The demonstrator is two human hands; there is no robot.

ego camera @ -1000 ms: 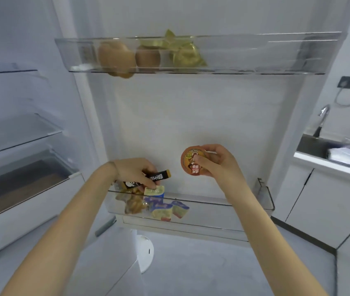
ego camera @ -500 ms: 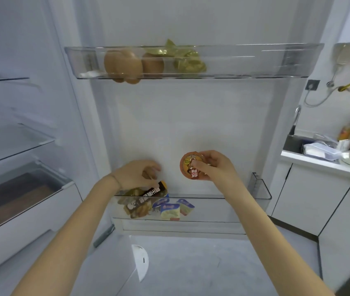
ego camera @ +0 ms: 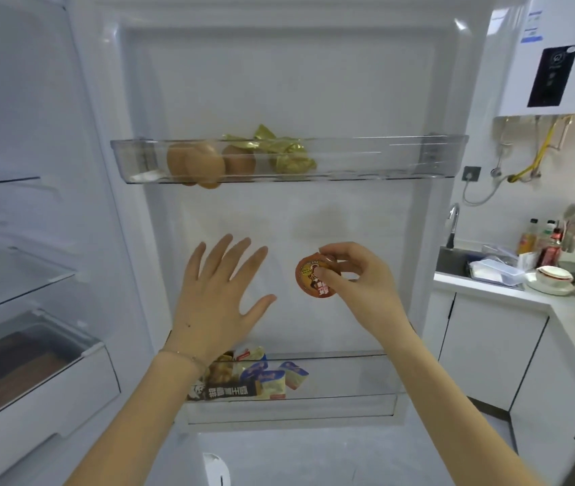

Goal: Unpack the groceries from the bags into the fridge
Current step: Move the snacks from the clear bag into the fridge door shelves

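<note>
The fridge door (ego camera: 279,82) stands open behind both hands. Its upper door shelf (ego camera: 384,159) lies above the grip and apart from it, with the eggs (ego camera: 201,163) and gold-wrapped pieces (ego camera: 289,152) up and to the left. The lower door shelf (ego camera: 349,377) lies below the grip. Its small packets (ego camera: 268,375) and a black bar (ego camera: 224,392) sit down and to the left.

The right hand (ego camera: 359,278) is raised with the wrist bent. Its thumb and fingertips pinch a small round cup (ego camera: 314,275), whose printed lid faces the camera. The cup is in mid-air between the two shelves and touches neither. Lowered straight down, it would likely land to the right of the packets. Which shelf is meant cannot be told.

The left hand (ego camera: 219,296) hovers just left of the grip. Its palm faces the door and its fingers are straight and spread, holding nothing.
</note>
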